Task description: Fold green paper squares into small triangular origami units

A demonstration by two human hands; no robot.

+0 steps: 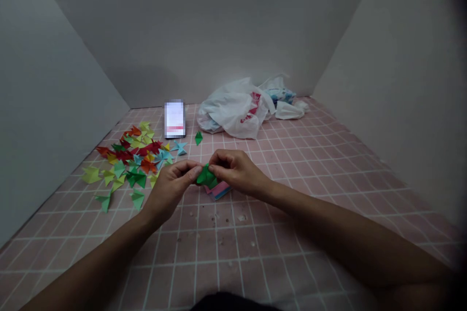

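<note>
Pink surface (321,170); hands (235,171) pinching green paper (206,176); bag (229,107), red print (255,101) unreadable

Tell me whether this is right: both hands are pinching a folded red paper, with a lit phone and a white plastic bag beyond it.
Not quite: in the head view, the folded paper is green, not red. The left hand and right hand do pinch it, with the lit phone and white plastic bag beyond.
</note>
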